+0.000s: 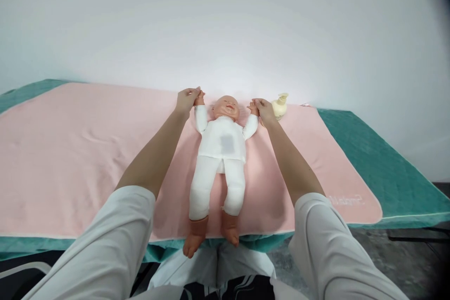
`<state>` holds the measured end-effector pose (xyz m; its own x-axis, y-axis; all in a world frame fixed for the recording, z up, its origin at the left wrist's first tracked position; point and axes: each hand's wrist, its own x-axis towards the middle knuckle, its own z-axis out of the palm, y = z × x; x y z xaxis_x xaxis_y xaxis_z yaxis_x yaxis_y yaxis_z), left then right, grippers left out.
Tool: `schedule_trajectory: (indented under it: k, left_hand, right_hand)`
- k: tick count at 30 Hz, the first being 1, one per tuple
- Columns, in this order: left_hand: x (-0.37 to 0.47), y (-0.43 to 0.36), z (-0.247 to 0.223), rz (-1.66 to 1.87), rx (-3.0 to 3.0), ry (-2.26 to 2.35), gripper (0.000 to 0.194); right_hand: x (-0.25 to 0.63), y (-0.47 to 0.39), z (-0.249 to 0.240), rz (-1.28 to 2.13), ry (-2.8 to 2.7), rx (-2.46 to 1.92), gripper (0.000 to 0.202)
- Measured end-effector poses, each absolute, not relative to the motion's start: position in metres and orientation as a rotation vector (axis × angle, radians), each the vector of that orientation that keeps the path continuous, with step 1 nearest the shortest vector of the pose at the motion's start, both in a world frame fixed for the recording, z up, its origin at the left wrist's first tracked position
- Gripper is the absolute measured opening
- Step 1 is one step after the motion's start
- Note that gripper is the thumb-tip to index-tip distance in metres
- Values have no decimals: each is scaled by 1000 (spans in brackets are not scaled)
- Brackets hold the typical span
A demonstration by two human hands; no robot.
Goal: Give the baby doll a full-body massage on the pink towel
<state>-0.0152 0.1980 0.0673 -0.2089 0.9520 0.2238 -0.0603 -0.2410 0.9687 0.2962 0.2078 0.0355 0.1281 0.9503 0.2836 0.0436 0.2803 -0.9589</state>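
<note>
A baby doll point(222, 137) in a white cloth body and leggings lies on its back, head away from me, its bare feet past the near table edge. Both its arms are raised beside its head. My left hand point(187, 99) pinches the doll's hand on the left side, fingers closed around it. On the other side my right hand point(265, 110) has its fingers closed on the doll's other hand. Just beyond my right hand stands a pale yellow pump bottle point(280, 107), partly covered by that hand.
A pink blanket point(87, 150) is spread under the doll, over a green table cover point(390, 164) that shows at both ends. A white wall point(225, 23) rises directly behind the table. Dark furniture with a pale curved bar point(26, 268) sits at lower left.
</note>
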Motion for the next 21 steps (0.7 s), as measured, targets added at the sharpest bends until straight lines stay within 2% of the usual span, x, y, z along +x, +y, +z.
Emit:
schedule_trajectory:
  k: [5, 10, 15, 21]
  left_hand:
    - [-4, 161, 80, 1743, 1457, 1055, 29]
    - [-2, 96, 86, 1710, 1891, 1262, 30]
    - [-12, 31, 74, 1522, 2159, 1652, 36]
    - [-32, -32, 31, 1370, 2050, 1917, 41]
  right_hand:
    - [293, 163, 56, 680, -1317, -987, 42]
    - [283, 80, 67, 443, -1449, -1082, 41]
    - [276, 4, 47, 280, -1549, -1221, 41]
    - [268, -49, 7, 251, -1597, -1342, 48]
